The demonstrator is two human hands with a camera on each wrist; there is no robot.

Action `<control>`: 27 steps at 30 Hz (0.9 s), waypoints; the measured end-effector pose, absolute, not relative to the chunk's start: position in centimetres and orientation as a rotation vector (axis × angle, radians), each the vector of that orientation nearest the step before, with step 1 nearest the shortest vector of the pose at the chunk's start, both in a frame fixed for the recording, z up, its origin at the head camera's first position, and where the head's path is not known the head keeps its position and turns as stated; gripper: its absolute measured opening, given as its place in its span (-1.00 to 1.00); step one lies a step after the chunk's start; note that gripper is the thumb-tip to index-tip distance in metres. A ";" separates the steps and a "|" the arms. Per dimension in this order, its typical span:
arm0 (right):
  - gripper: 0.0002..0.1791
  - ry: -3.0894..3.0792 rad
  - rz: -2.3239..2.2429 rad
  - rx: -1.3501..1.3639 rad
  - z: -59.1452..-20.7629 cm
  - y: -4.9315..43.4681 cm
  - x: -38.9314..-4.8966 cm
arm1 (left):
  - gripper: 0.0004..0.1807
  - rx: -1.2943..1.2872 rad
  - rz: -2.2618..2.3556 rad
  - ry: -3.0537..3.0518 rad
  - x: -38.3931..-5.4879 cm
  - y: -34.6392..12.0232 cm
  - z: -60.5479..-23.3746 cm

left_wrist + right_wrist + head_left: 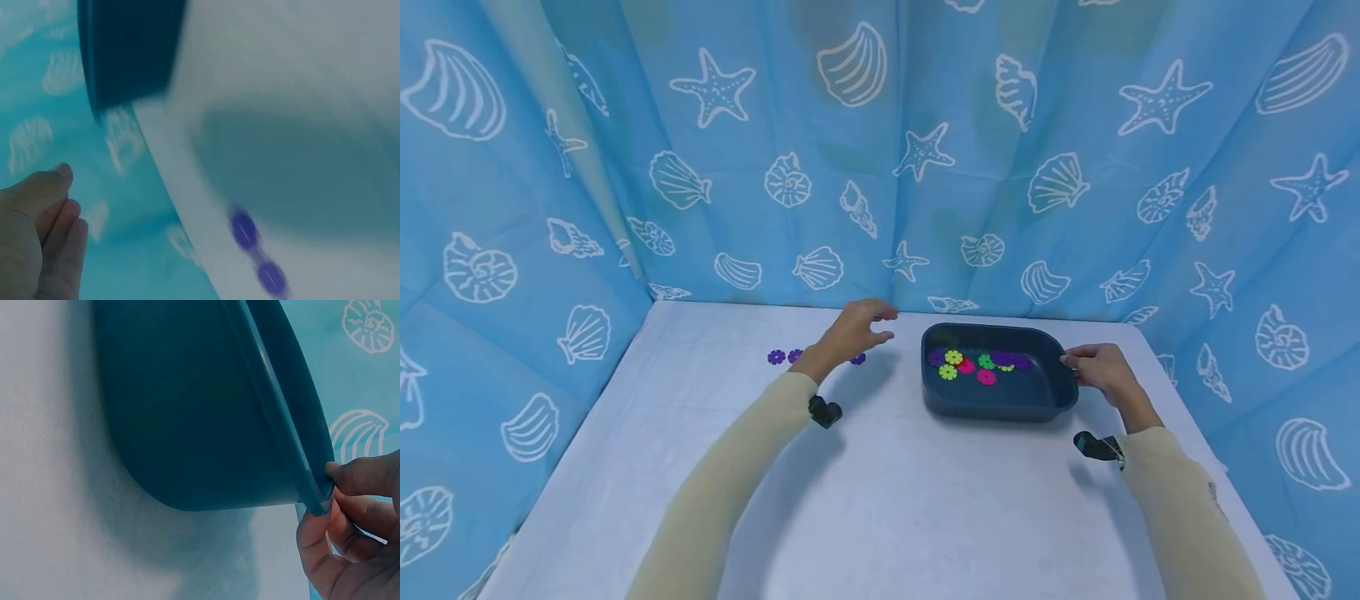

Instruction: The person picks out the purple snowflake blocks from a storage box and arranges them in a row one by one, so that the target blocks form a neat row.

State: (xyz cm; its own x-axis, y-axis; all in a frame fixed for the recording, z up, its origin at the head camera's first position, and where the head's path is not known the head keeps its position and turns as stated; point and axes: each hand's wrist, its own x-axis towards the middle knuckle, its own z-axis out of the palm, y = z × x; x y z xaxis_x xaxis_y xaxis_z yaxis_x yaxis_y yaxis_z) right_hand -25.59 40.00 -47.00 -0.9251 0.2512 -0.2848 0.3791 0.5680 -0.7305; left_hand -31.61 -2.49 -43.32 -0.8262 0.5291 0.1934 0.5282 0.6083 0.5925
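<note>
A dark blue-grey plastic basin [1000, 410] stands on the white table. My right hand [1101, 369] pinches its right rim, with the thumb inside the edge and the fingers beneath it in the right wrist view. Inside lie several flower-shaped discs: yellow ones [948, 372], pink ones [986, 377], a green one [987, 362] and purple ones [1022, 363]. My left hand [853, 329] hovers left of the basin, thumb and fingers apart, holding nothing. Below it, purple discs [777, 357] lie in a row on the table, part of the row hidden by the hand and wrist.
A blue curtain [865, 150] with white shells and starfish hangs behind and along both sides of the white table [910, 508]. Dark wrist cameras [825, 412] sit at both cuffs. The left hand's shadow falls across the tabletop.
</note>
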 end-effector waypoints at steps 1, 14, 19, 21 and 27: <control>-0.53 2.649 -1.294 0.550 -47.4 40.4 -25.8 | -0.56 0.964 1.031 2.799 -31.5 -1.3 -43.3; -0.55 2.637 -1.339 0.561 -47.9 40.9 -26.1 | -0.54 1.074 0.609 2.631 -31.8 8.4 -44.4; -0.54 2.657 -1.307 0.544 -48.7 41.5 -26.6 | -0.64 1.126 0.198 2.673 -31.8 10.0 -45.1; -0.54 2.698 -1.297 0.521 -51.0 43.0 -27.8 | -0.70 1.142 0.045 2.694 -31.8 10.5 -45.3; -0.62 2.736 -1.311 0.480 -54.0 45.0 -29.1 | -0.78 1.109 -0.162 2.736 -31.6 11.5 -45.8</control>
